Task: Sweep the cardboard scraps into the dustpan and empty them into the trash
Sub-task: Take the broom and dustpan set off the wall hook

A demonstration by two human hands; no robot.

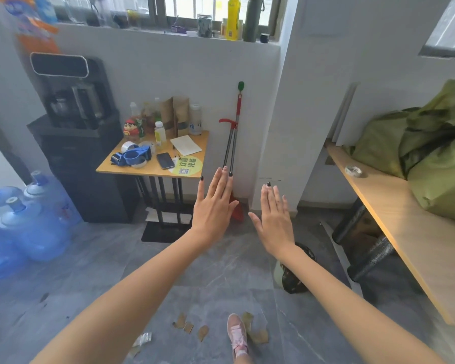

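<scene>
Reaching out in front, both hands are flat and empty – left hand (213, 206) and right hand (273, 219), fingers spread, touching nothing. The broom and dustpan set (233, 143) leans upright against the wall, right beside the small counter (153, 168), its red bottom end partly hidden behind the left hand. Cardboard scraps (202, 332) lie on the grey floor (90, 271) around a pink shoe (237, 334) – the clear-ish bit to the left is probably plastic.
</scene>
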